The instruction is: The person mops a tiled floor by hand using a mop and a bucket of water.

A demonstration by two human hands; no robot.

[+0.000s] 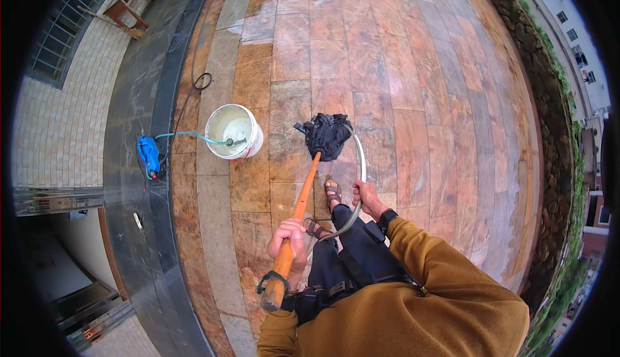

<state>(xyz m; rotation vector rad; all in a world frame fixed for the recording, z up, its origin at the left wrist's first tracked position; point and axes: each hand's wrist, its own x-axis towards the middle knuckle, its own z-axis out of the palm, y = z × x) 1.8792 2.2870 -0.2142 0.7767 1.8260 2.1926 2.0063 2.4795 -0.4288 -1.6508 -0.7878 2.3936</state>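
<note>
My left hand (289, 243) is wrapped around the upper part of an orange-brown wooden mop handle (306, 192), near its end with a dark tie. The black cloth mop head (325, 136) rests on the stone-tiled floor beyond my sandalled feet. In my right hand (365, 197) is a pale flexible hose (361, 156); it curves from beside the mop head, through my fingers and down past my legs. To the left of the mop head stands a white plastic bucket (258, 139) with a teal hose (186, 135) running into it from a blue machine (148, 155).
A black cable (192, 61) lies along the left of the orange and grey tiles. Dark stone paving (131, 115) borders a brick wall with a barred window. A broom (131, 31) leans by a wooden table (127, 11). A rough stone edge with plants (537, 52) bounds the right side.
</note>
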